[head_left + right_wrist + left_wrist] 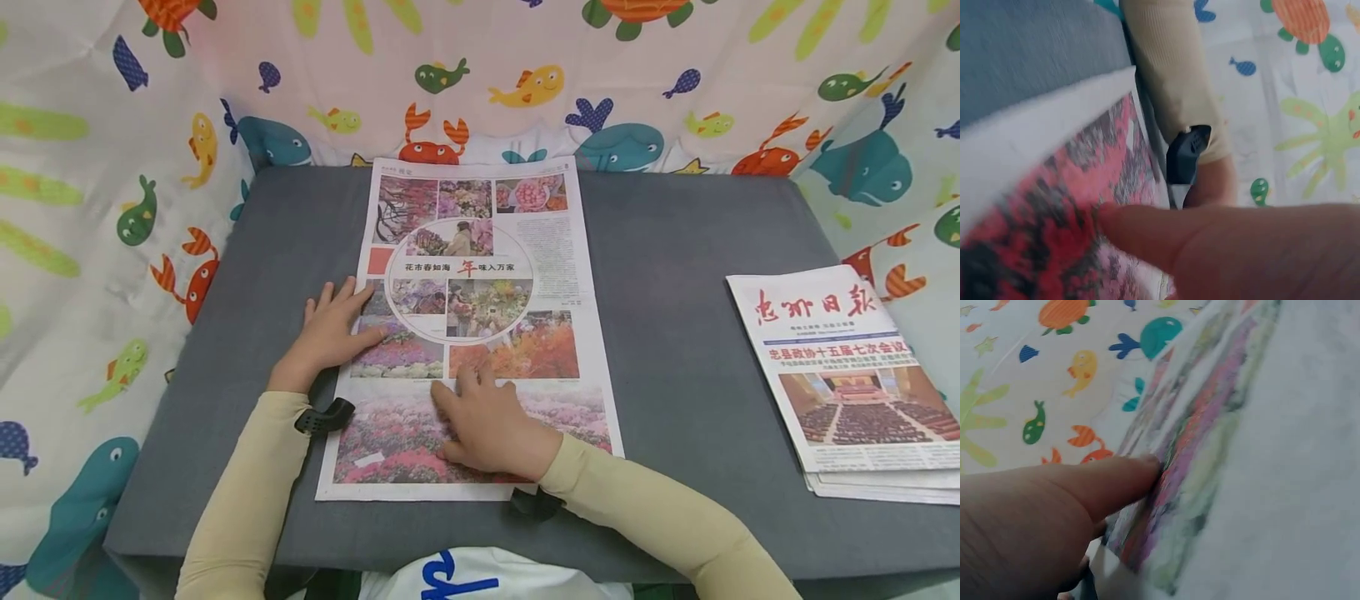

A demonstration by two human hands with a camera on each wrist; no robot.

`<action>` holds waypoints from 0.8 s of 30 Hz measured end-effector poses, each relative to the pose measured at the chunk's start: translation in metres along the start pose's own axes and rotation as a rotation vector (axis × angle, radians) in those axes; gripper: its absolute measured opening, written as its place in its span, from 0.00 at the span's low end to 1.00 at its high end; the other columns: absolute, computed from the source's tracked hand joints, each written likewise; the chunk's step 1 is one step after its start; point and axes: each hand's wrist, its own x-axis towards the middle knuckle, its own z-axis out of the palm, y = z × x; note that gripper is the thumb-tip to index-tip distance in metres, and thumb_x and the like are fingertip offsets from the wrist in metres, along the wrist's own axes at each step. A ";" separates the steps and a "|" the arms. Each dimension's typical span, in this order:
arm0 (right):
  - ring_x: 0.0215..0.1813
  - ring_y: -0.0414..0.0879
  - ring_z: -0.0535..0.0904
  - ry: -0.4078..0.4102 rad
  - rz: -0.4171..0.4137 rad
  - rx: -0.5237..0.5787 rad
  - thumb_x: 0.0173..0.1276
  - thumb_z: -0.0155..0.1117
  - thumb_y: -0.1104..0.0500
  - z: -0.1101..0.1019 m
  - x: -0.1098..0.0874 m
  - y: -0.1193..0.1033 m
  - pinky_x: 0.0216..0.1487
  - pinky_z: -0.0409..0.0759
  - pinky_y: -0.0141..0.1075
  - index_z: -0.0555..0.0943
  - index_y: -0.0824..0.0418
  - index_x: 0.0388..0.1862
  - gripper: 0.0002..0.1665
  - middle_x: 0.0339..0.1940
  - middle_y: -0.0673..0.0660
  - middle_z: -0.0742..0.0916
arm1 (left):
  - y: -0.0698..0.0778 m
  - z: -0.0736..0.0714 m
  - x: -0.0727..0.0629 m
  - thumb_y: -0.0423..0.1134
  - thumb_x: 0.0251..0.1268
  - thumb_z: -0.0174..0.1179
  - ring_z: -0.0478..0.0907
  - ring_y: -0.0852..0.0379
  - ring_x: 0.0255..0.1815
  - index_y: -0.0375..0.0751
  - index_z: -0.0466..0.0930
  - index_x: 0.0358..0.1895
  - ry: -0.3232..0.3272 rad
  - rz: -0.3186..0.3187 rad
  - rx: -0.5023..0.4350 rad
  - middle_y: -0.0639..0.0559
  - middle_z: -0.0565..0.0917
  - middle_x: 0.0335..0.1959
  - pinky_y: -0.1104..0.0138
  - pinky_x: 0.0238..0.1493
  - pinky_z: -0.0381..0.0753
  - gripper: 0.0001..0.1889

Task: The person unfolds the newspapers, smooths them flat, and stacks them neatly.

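A newspaper sheet (555,258) printed with flower photos lies spread lengthwise on the grey table. My left hand (327,333) rests on its left edge, fingers spread and pointing away from me. In the left wrist view, the thumb (1116,481) touches the printed paper. Lower on the sheet, my right hand (495,421) lies over the bottom flower photo, its fingers spread on the paper. The right wrist view shows one extended digit (1141,231) of that hand at the pink and red print. Neither hand holds anything between its fingers.
A small stack of folded newspapers (825,333) with red headline characters lies at the table's right side. The grey cloth-covered table (675,250) is backed by a sea-animal curtain (510,125). Dark wrist cameras (325,416) sit on both sleeves.
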 end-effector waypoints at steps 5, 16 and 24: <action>0.76 0.73 0.62 -0.123 0.032 0.030 0.64 0.64 0.27 -0.003 0.038 -0.002 0.57 0.78 0.67 0.60 0.47 0.81 0.53 0.78 0.70 0.63 | 0.002 0.000 -0.003 0.56 0.72 0.59 0.29 0.27 0.84 0.43 0.52 0.83 0.019 -0.010 0.007 0.34 0.42 0.85 0.28 0.75 0.27 0.43; 0.84 0.72 0.45 -0.209 0.048 0.062 0.55 0.68 0.22 -0.008 0.078 -0.008 0.70 0.61 0.75 0.52 0.42 0.85 0.65 0.86 0.66 0.49 | 0.003 0.005 0.001 0.57 0.71 0.59 0.29 0.29 0.84 0.47 0.48 0.84 0.047 0.001 0.010 0.36 0.43 0.85 0.29 0.76 0.27 0.45; 0.85 0.69 0.43 -0.243 0.077 0.047 0.53 0.67 0.20 -0.006 0.084 -0.011 0.73 0.60 0.73 0.51 0.40 0.85 0.66 0.87 0.63 0.48 | 0.002 0.003 -0.002 0.55 0.76 0.54 0.27 0.30 0.84 0.46 0.48 0.84 0.033 -0.015 -0.030 0.36 0.42 0.85 0.31 0.76 0.24 0.41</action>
